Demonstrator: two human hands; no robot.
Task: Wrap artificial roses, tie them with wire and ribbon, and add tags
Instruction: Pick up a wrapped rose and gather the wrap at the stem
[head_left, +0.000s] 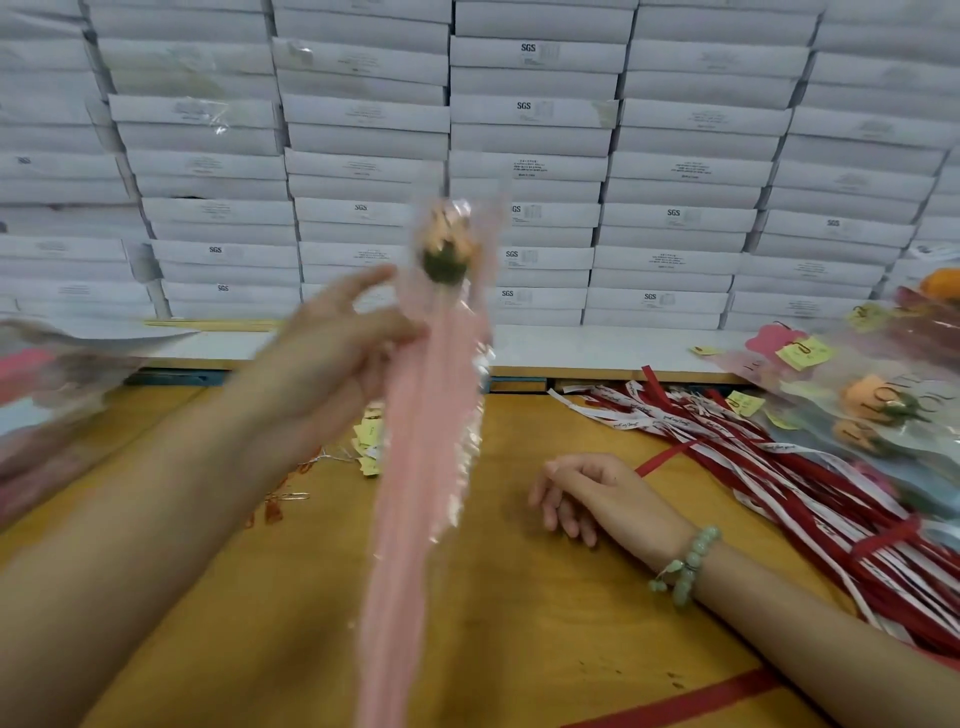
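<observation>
The left hand (337, 353) is up in the air over the middle of the worktop (519, 623). It holds a wrapped rose (431, 415). The thumb and fingers close on the pink wrap just under the flower head (447, 244), and one finger sticks up. The rose stands almost straight up, and its long pink wrap hangs down toward the near edge. This part is blurry.

The right hand (587, 493) rests on the worktop, right of the rose and apart from it. Its fingers are loosely bent and it holds nothing. A bracelet (691, 566) of pale green beads sits on that wrist.

A big heap of red and white ribbons (779, 467) lies along the right edge, near the right hand. One red ribbon end comes close to the knuckles. A little pile of yellow tags (370, 441) lies on the worktop behind the pink wrap.

In the far right corner lie finished roses (878, 410) in clear wrap, with orange heads and yellow tags on them. At the left edge there is something pink and clear, too blurry to tell. Past the far edge stand many stacked white boxes (530, 114).
</observation>
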